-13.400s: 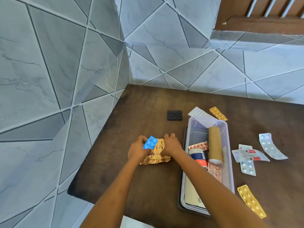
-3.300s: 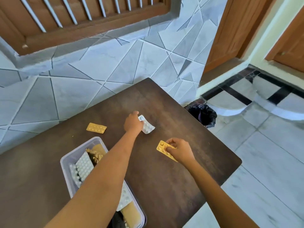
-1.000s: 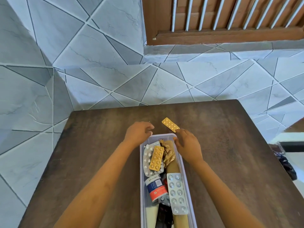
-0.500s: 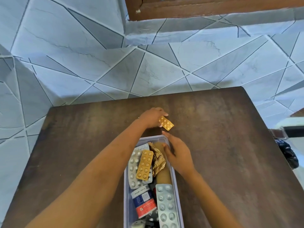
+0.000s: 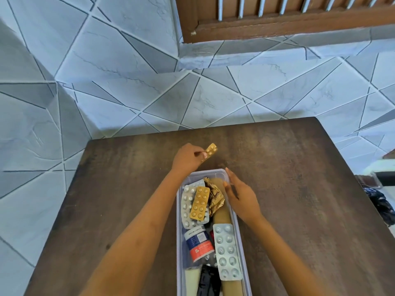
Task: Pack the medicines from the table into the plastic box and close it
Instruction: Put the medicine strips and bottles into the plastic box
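My left hand [image 5: 186,158] has lifted the gold blister strip [image 5: 210,150] off the desk [image 5: 288,178], pinching it beyond the plastic box [image 5: 233,208]. My right hand [image 5: 241,198] rests open on the box's right rim.

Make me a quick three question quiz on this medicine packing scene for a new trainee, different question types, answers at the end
1. True or false: the left hand pinches a gold blister strip above the table.
2. Multiple choice: the right hand is A) gripping a bottle, B) open at the plastic box rim, C) out of view.
3. Fill in: the box has no ____ on it.

Key: 1 true; 2 B; 3 lid.
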Demonstrator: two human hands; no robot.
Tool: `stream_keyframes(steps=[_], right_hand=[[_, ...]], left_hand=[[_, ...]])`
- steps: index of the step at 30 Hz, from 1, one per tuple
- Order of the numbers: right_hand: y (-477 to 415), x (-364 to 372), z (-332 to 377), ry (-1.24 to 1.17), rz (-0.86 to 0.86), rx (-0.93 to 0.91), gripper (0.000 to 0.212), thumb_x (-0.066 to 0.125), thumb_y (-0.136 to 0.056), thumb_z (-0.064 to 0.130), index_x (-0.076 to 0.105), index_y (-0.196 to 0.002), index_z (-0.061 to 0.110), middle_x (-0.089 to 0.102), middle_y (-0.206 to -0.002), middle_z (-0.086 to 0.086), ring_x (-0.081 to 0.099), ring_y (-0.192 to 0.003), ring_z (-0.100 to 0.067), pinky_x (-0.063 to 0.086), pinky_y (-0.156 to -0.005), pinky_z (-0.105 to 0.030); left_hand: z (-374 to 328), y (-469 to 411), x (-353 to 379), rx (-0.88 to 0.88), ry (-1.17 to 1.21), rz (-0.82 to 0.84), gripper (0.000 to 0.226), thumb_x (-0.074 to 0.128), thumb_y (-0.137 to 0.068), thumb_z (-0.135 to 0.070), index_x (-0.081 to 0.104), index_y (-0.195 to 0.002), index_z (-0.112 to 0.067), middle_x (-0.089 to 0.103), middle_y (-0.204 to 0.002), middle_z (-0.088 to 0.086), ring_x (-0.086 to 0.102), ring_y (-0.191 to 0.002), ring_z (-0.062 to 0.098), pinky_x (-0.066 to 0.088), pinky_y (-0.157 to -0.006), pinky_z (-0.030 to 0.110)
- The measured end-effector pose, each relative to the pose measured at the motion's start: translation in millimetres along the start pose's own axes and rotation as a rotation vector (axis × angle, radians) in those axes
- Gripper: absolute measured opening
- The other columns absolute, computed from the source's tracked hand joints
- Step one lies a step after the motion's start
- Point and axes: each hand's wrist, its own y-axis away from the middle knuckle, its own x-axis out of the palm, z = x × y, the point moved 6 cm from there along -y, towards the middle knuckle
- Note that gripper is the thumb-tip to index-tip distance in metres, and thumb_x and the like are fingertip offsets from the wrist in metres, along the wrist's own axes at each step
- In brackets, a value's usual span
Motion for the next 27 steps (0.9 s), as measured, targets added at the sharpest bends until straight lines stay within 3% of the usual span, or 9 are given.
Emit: stream_keyframes(steps=[5,7,9,13,16,20,23,27], right_hand=[[44,-3,13,0.004,0.017,0.027,0.049,0.036,-0.094,0.029,0.027,-0.142,0.022,0.063,-0.122,-0.008,0.064,-0.101,-0.026,0.054,-0.082,-0.043],[61,-2,14,0.008,0.024,0.056,0.048,0.039,-0.096,0.021,0.025,-0.143,0.02,0.06,-0.126,-0.009,0.062,-0.104,-0.026,0.053,-0.085,-0.043],[77,-1,15,0.021,0.02,0.094,0.049,0.038,-0.097,0.021,0.023,-0.143,0.02,0.061,-0.125,-0.01,0.062,-0.104,-0.027,0.053,-0.084,-0.043],[107,1,12,0.003,-0.003,0.169,0.053,0.035,-0.093,0.038,0.025,-0.143,0.023,0.068,-0.103,-0.009,0.066,-0.09,-0.028,0.054,-0.077,-0.042],[122,1,9,-0.028,-0.04,0.194,0.056,0.029,-0.09,0.043,0.03,-0.142,0.022,0.065,-0.12,-0.01,0.064,-0.1,-0.029,0.053,-0.083,-0.044],[134,2,9,-0.042,-0.05,0.189,0.057,0.027,-0.089,0.043,0.033,-0.14,0.019,0.065,-0.118,-0.012,0.065,-0.098,-0.03,0.054,-0.081,-0.046],[139,3,7,-0.03,-0.024,0.191,0.045,0.032,-0.098,0.032,0.03,-0.141,0.02,0.065,-0.117,-0.012,0.065,-0.098,-0.029,0.054,-0.083,-0.047],[151,2,7,0.0,0.026,0.156,0.047,0.029,-0.098,0.036,0.026,-0.142,0.022,0.065,-0.119,-0.01,0.065,-0.1,-0.03,0.054,-0.083,-0.045]], left_hand=[[21,69,-26,-0.043,0.244,-0.219,0.013,0.06,-0.086,-0.009,0.069,-0.094,-0.005,0.071,-0.096,0.012,0.06,-0.083,0.019,0.04,-0.064,0.014],[24,91,-31,-0.018,0.259,-0.25,0.01,0.06,-0.086,-0.01,0.069,-0.089,-0.006,0.07,-0.088,0.009,0.059,-0.078,0.017,0.04,-0.063,0.016],[24,110,-31,0.006,0.26,-0.193,0.01,0.061,-0.085,-0.011,0.07,-0.087,-0.008,0.068,-0.082,0.004,0.058,-0.076,0.015,0.044,-0.068,0.026],[15,148,-4,0.092,0.052,0.086,0.013,0.061,-0.081,-0.013,0.073,-0.086,-0.014,0.072,-0.087,0.002,0.06,-0.078,0.014,0.051,-0.078,0.035],[4,174,16,0.122,-0.038,0.202,0.018,0.06,-0.079,-0.014,0.074,-0.089,-0.019,0.071,-0.083,-0.002,0.06,-0.077,0.013,0.051,-0.074,0.033],[-3,192,44,0.133,-0.091,0.405,0.017,0.061,-0.082,-0.015,0.073,-0.093,-0.015,0.072,-0.088,0.001,0.063,-0.082,0.015,0.056,-0.079,0.039],[1,199,56,0.01,-0.003,0.313,0.018,0.055,-0.083,-0.007,0.07,-0.093,-0.011,0.071,-0.098,0.009,0.066,-0.09,0.025,0.056,-0.081,0.039],[6,212,68,-0.161,0.271,0.249,0.027,0.044,-0.082,0.003,0.054,-0.08,-0.022,0.063,-0.083,0.015,0.069,-0.077,0.033,0.059,-0.076,0.048]])
